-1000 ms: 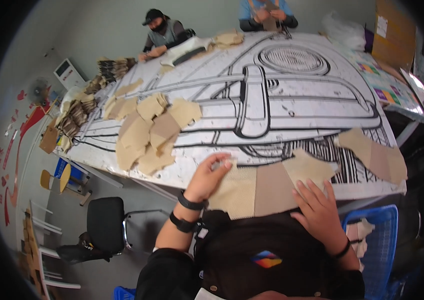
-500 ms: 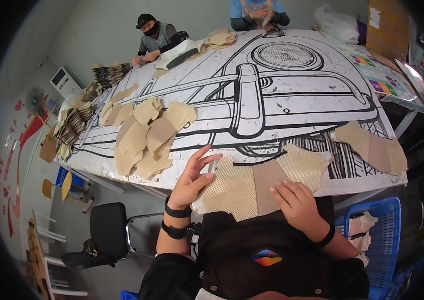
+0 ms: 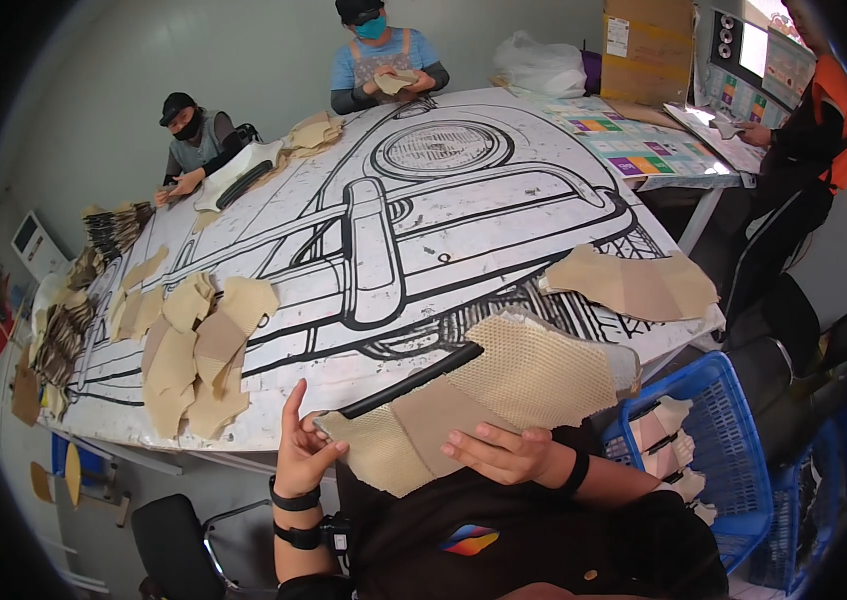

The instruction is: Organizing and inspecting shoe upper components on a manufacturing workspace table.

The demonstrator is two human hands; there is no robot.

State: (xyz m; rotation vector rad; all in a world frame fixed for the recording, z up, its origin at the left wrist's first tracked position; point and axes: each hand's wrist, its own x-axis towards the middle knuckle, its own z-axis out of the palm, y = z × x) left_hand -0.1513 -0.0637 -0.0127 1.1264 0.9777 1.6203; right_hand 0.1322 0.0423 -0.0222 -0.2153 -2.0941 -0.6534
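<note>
A cream mesh fabric panel [image 3: 554,375] with a plain tan middle band is held tilted above the near table edge. Along its far edge runs a black strip [image 3: 414,380]. My left hand [image 3: 306,452] grips the panel's left end, thumb on the near face, index finger raised. My right hand [image 3: 512,455] holds the lower edge near the tan band, its fingers lying over the face; what lies beneath the panel is hidden. Just beyond, on the table, rests a similar cream-and-tan piece [image 3: 634,285].
A large table [image 3: 294,395] printed with a black-line car drawing carries loose cream pieces [image 3: 194,350] on the left and dark-edged stacks [image 3: 64,330] farther left. A blue basket [image 3: 744,450] with panels stands at my right. Two people sit across; another person [image 3: 814,130] stands at right.
The panel has risen from lying flat to a tilt, with my right hand now gripping its lower edge. My view has swung right, bringing a standing person into sight.
</note>
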